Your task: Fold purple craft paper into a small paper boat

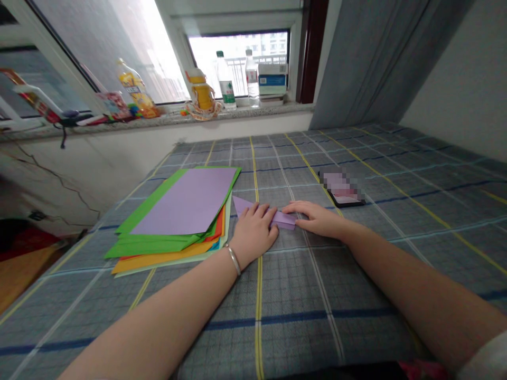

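A folded strip of purple paper (282, 218) lies on the checked bed sheet (317, 295). My left hand (253, 232) rests flat on its left part, fingers stretched out, a silver bangle on the wrist. My right hand (317, 217) presses its right end with the fingers flat and extended. Part of the paper is hidden under both hands.
A stack of coloured sheets (178, 216), purple on top over green and orange, lies to the left. A phone (343, 189) sits beyond my right hand. Bottles and a box (237, 79) line the windowsill. A grey curtain (376, 58) hangs at the right.
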The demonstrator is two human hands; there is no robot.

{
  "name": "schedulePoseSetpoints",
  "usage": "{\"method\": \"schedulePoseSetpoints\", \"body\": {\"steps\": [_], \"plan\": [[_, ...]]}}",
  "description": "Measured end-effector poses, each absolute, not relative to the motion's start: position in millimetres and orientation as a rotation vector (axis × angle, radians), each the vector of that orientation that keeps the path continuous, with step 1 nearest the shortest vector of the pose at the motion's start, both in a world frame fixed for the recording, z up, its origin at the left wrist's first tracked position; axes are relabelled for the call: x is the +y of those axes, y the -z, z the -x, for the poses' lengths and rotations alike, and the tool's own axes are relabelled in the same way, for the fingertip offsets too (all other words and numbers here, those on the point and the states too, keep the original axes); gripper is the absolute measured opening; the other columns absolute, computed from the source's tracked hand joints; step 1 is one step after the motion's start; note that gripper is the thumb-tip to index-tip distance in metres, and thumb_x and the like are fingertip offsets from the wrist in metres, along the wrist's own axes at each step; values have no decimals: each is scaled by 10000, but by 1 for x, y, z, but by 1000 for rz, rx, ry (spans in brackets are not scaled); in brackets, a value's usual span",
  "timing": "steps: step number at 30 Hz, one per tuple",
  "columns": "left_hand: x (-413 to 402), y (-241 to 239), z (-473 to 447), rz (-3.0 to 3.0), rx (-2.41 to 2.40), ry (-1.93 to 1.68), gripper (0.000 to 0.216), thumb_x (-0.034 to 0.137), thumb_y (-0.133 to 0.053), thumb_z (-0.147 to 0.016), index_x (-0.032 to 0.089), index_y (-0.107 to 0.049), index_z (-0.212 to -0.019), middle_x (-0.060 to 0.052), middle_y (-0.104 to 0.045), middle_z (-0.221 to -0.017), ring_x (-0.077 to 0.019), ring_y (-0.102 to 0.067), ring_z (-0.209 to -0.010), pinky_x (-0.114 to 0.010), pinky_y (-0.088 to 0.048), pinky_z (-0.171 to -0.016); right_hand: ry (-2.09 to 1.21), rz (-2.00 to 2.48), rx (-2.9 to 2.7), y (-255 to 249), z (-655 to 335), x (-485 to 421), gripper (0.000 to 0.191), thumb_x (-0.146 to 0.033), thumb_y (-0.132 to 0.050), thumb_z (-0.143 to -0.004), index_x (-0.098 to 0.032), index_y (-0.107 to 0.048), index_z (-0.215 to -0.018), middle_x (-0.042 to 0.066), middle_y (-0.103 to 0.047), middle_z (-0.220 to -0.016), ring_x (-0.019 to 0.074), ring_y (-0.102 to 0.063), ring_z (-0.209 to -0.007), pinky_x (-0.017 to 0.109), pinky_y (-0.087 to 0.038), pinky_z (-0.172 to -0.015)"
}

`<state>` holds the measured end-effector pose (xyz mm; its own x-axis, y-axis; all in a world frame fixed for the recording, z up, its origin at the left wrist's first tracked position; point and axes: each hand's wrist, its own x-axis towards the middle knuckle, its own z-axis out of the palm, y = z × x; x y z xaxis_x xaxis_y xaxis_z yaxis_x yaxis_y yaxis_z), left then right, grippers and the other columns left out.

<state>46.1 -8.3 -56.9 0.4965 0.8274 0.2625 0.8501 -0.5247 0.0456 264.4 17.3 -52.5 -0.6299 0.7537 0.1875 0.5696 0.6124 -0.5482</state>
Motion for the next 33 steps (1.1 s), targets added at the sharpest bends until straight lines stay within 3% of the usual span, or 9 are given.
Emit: {"method": "schedulePoseSetpoints", "body": {"steps": [3,6,19,25,30,33], "plan": [[-7,57,-45,2686,-1434,416,452,279,-453,-909,119,-518,-1326,-148,-529,-1350,-279,-453,-1281,-450,-348,-1112,-487,966,-2566,50,-266,14,496,-161,-583,-752,-128,-610,-1246,126,-598,-1311,254,-504,-1249,425,-345,-1097],[-6,58,-43,2755,-1340,461,442,260,-453,-909,115,-520,-1321,-151,-541,-1306,-255,-480,-1247,-415,-362,-1112,-400,957,-2592,47,-266,11,423,-212,-603,-784,-158,-646,-1201,112,-636,-1254,257,-555,-1174,418,-400,-1038],[6,67,-35,2951,-1232,567,422,227,-491,-889,101,-548,-1287,-125,-536,-1361,-254,-426,-1324,-415,-329,-1149,-43,1065,-2606,46,-251,5,232,-229,-520,-908,-166,-720,-1008,98,-681,-1017,220,-598,-970,359,-468,-863],[5,65,-33,2992,-1191,558,424,211,-451,-913,146,-484,-1331,-113,-536,-1367,-244,-427,-1333,-474,-317,-1143,-86,1108,-2539,51,-252,10,228,-207,-501,-919,-144,-707,-846,74,-658,-863,170,-597,-822,292,-464,-777],[-1,58,-35,2971,-1082,515,451,176,-437,-902,146,-421,-1352,-142,-530,-1350,-244,-458,-1297,-516,-293,-1136,-145,1152,-2539,53,-254,13,214,-195,-496,-910,-151,-701,-951,85,-692,-933,199,-622,-909,316,-457,-848],[-1,57,-35,2987,-1052,480,413,169,-426,-905,175,-456,-1317,-124,-547,-1322,-238,-476,-1269,-497,-332,-1109,-224,1228,-2447,52,-254,11,345,-175,-498,-894,-170,-596,-1224,89,-693,-1083,204,-631,-983,318,-450,-878]]}}
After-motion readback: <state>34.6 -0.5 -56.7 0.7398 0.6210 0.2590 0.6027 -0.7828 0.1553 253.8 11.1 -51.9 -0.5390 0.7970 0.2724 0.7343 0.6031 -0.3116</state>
